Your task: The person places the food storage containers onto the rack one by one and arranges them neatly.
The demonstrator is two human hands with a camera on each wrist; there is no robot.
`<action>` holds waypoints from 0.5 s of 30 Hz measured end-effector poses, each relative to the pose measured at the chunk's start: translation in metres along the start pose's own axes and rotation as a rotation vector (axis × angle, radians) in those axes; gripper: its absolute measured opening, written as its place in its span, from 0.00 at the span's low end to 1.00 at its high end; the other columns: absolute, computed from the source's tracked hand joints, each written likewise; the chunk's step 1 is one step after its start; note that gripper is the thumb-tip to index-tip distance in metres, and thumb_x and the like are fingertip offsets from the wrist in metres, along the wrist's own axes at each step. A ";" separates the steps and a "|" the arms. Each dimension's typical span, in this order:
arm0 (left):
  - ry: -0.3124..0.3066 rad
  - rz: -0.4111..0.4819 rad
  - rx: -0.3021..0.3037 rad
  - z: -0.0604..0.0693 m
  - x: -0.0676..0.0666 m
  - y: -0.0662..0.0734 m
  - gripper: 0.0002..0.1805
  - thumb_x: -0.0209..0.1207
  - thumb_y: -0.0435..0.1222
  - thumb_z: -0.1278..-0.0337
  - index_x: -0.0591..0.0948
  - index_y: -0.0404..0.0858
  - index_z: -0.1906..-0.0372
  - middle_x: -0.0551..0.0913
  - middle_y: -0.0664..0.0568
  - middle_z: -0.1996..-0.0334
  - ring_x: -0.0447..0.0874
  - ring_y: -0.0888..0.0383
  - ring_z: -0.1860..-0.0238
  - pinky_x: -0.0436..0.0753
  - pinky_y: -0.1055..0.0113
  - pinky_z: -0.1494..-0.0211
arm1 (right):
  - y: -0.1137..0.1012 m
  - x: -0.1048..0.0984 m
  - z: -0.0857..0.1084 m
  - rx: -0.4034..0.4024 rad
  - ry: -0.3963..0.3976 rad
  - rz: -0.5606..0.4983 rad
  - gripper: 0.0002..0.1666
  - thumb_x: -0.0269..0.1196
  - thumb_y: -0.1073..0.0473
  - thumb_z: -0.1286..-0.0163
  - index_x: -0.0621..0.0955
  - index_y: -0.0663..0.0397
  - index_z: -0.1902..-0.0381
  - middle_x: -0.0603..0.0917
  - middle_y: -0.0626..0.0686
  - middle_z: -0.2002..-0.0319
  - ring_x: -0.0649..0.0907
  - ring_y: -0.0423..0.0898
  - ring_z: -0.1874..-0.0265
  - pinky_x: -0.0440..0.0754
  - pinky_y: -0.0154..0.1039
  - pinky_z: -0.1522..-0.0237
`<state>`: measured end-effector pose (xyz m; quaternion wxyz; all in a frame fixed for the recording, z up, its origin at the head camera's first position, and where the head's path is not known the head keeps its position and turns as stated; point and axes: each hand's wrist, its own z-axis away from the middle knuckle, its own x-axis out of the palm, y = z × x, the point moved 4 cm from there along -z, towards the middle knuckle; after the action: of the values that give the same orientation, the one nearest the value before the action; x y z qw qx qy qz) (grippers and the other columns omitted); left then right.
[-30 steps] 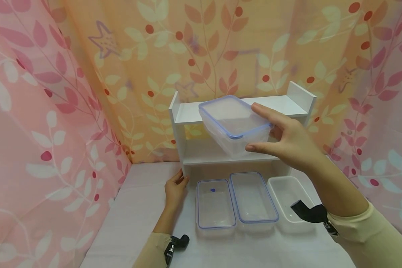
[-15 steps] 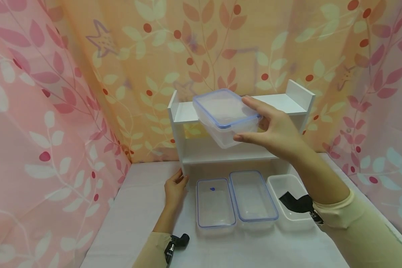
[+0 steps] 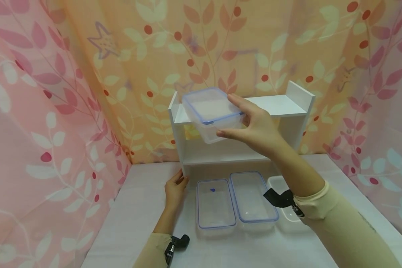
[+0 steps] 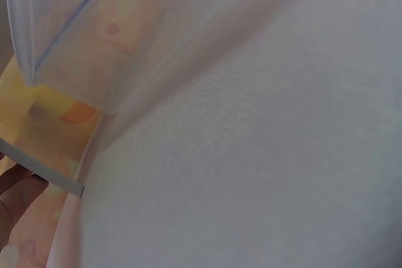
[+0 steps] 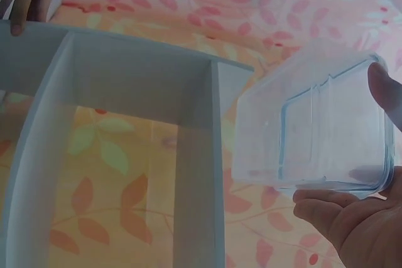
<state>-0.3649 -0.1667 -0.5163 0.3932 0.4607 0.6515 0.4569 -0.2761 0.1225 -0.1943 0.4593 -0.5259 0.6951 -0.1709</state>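
My right hand (image 3: 258,128) grips a clear plastic food container (image 3: 211,111) with a blue-edged lid, thumb and fingers on its right end. It hangs tilted in front of the top left of a white two-tier shelf (image 3: 221,152). In the right wrist view the container (image 5: 314,130) is apart from the shelf's top board. My left hand (image 3: 175,190) holds the lower front edge of the shelf's left side panel; in the left wrist view its fingers (image 4: 22,196) lie against the panel (image 4: 44,171).
Two blue-rimmed lidded containers (image 3: 216,204) (image 3: 254,197) stand side by side on the white-covered table (image 3: 137,208) before the shelf. Right of them is a white open container (image 3: 278,182), partly hidden by my right arm. Patterned curtains (image 3: 221,44) enclose the back and sides.
My right hand has carried the lidded container leftward and slightly up, toward the shelf's top left. The left hand has stayed at the side panel.
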 end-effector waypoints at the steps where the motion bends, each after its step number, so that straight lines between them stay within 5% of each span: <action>1: -0.001 0.002 0.000 0.000 0.000 0.000 0.25 0.68 0.36 0.35 0.80 0.38 0.34 0.81 0.45 0.36 0.85 0.46 0.41 0.86 0.68 0.50 | 0.000 0.002 -0.002 -0.009 0.004 0.006 0.58 0.82 0.49 0.47 0.67 0.43 0.22 0.65 0.42 0.22 0.78 0.46 0.35 0.82 0.39 0.41; 7: -0.010 0.011 0.008 0.001 -0.001 0.000 0.26 0.68 0.36 0.35 0.79 0.38 0.34 0.81 0.45 0.36 0.85 0.46 0.41 0.86 0.69 0.50 | -0.003 0.011 -0.014 -0.012 0.030 0.012 0.59 0.83 0.47 0.49 0.68 0.44 0.22 0.68 0.43 0.24 0.78 0.46 0.37 0.82 0.48 0.40; 15: 0.002 -0.010 0.011 -0.001 0.000 -0.001 0.25 0.69 0.36 0.36 0.80 0.38 0.35 0.81 0.46 0.36 0.86 0.48 0.42 0.86 0.69 0.50 | -0.002 0.021 -0.027 0.018 0.066 -0.011 0.60 0.83 0.44 0.50 0.67 0.46 0.22 0.67 0.43 0.23 0.73 0.43 0.30 0.77 0.45 0.34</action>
<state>-0.3656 -0.1675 -0.5173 0.3923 0.4590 0.6568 0.4517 -0.2979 0.0962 -0.1882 0.4399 -0.5197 0.7054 -0.1973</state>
